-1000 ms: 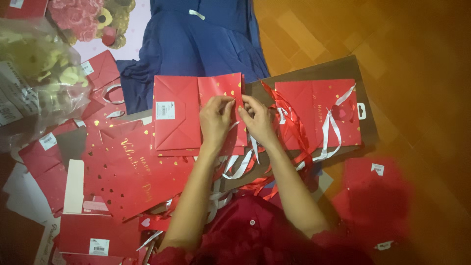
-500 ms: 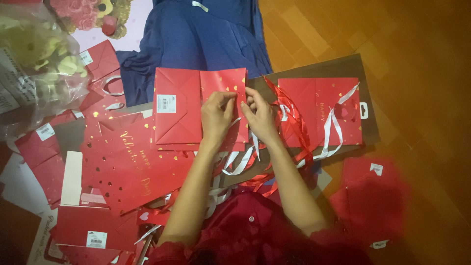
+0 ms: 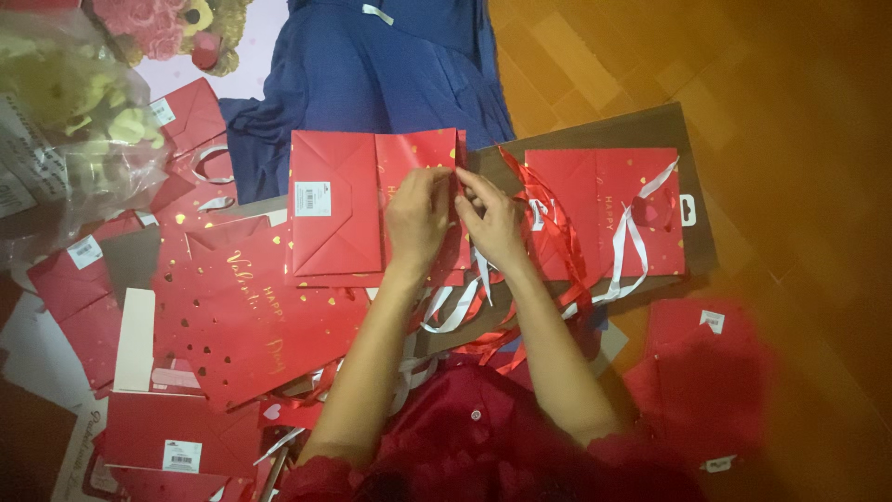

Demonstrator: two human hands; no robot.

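1. Head view, centre of the floor point(image 3: 743, 56): one flat-folded red gift bag point(image 3: 372, 204) with gold heart specks, base panel facing up with a white sticker, lying partly on a brown cardboard sheet point(image 3: 604, 130).
2. Left hand point(image 3: 418, 218): resting on the right half of that bag, fingers curled down and pinching at its top edge near the ribbon end.
3. Right hand point(image 3: 488, 218): just beside the left hand, touching it at the fingertips; fingers pressed together on the same edge. What exactly lies between the fingertips cannot be told.
4. Ribbons point(image 3: 548, 242): red and white strands, loose, trailing from under both hands toward the person's lap.
5. Second red gift bag point(image 3: 595, 214): flat on the cardboard sheet, right of the hands, with a white ribbon handle looped over it.
6. Large red bag with gold script point(image 3: 242, 316): flat, left of the forearms, overlapping other red bags.
7. Blue cloth point(image 3: 372, 74): spread along the far edge of the floor area, touching the held bag's top.
8. Clear plastic bag of yellow soft items point(image 3: 74, 121): far left corner.
9. Further red bags point(image 3: 697, 372): near right, blurred.
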